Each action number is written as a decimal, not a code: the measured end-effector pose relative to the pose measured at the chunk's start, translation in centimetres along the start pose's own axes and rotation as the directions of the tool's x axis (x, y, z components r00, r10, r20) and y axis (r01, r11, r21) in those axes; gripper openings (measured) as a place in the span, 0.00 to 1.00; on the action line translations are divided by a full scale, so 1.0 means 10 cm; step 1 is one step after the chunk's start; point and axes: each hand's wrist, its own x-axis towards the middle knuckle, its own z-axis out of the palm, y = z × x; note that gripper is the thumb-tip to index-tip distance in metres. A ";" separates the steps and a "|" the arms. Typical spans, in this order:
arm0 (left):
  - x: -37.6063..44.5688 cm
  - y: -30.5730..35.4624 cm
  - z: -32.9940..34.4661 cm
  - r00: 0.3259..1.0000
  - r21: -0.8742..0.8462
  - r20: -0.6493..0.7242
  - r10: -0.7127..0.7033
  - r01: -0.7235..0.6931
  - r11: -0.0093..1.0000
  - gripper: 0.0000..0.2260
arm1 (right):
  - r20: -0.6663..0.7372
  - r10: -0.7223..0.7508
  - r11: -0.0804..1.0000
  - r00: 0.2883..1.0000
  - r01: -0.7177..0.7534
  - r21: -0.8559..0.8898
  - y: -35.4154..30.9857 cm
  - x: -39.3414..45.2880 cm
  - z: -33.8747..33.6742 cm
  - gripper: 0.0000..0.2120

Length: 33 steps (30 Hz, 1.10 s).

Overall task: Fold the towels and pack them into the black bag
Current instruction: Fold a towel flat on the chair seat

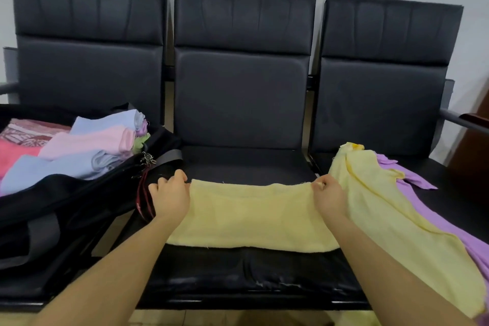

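A pale yellow towel (251,217) lies flat on the middle seat of a black bench. My left hand (172,196) pinches its far left corner and my right hand (329,196) pinches its far right corner. The open black bag (53,209) rests on the left seat and holds several folded towels: light blue (55,167), pink (90,141) and others. On the right seat a second yellow towel (391,222) lies unfolded over a purple towel (412,180).
The three-seat black bench (242,92) stands against a pale wall. A grey strap (166,157) and red-trimmed strap (144,198) of the bag lie by my left hand. A brown wooden piece (473,119) shows at the right edge.
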 end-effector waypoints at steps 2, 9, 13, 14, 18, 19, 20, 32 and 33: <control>0.07 -0.01 0.09 0.999 0.034 -0.003 0.044 -0.043 0.998 0.07 | 0.033 0.000 0.996 0.999 0.003 -0.087 0.07 0.05 0.10 0.08; 0.33 0.05 0.24 0.983 -0.105 -0.182 0.030 -0.050 0.993 0.06 | -0.127 -0.061 0.992 0.990 0.047 -0.114 0.08 0.18 0.22 0.11; 0.41 0.12 0.36 0.978 -0.180 -0.205 -0.042 0.005 0.984 0.07 | -0.169 -0.070 0.990 0.983 0.047 -0.132 0.06 0.28 0.29 0.11; 0.42 0.14 0.38 0.979 -0.189 -0.195 -0.060 0.023 0.982 0.07 | -0.169 -0.062 0.990 0.984 0.039 -0.136 0.07 0.29 0.31 0.12; 0.40 0.19 0.54 0.995 -0.061 -0.095 -0.043 0.037 0.997 0.15 | -0.125 -0.077 0.967 0.989 0.044 -0.249 0.12 0.34 0.38 0.11; 0.37 0.20 0.58 0.998 -0.013 -0.064 -0.006 0.005 1.000 0.18 | -0.106 -0.114 0.946 0.988 0.075 -0.316 0.13 0.33 0.40 0.12; 0.34 0.21 0.60 0.998 0.025 -0.039 0.051 -0.050 0.998 0.18 | -0.073 -0.169 0.914 0.983 0.129 -0.384 0.15 0.31 0.41 0.15; -0.13 0.19 0.53 0.726 0.173 0.667 0.168 -0.370 0.913 0.26 | 0.682 -0.091 0.472 0.726 0.634 -0.612 0.30 0.00 0.46 0.28; -0.15 0.18 0.51 0.717 0.187 0.681 0.149 -0.368 0.911 0.26 | 0.676 -0.072 0.459 0.733 0.626 -0.630 0.31 -0.01 0.44 0.29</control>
